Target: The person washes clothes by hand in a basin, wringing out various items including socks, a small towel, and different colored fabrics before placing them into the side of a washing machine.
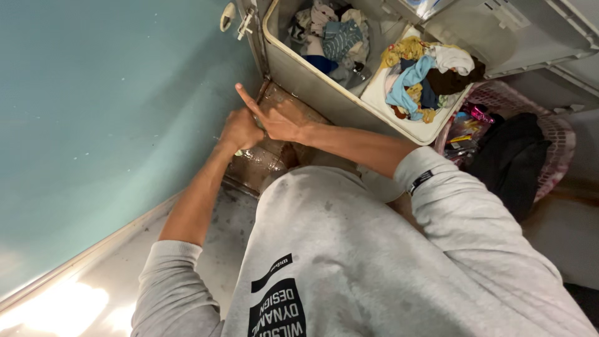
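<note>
The wet brown floor patch (265,156), between the teal wall (106,106) and the washing machine tub (299,75), is getting worked on: left hand (239,130) fisted, contents hidden; right hand (277,118) pressing flat, finger extended. Careful reach seems needed.

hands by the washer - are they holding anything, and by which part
Cannot be told: the left hand is closed in a fist and the right hand lies against it; no held thing shows.

teal wall (93,112) on one side, washer tub (293,68) stuffed with clothes (334,37), pink laundry basket (555,134) holding something black (508,156).
</note>
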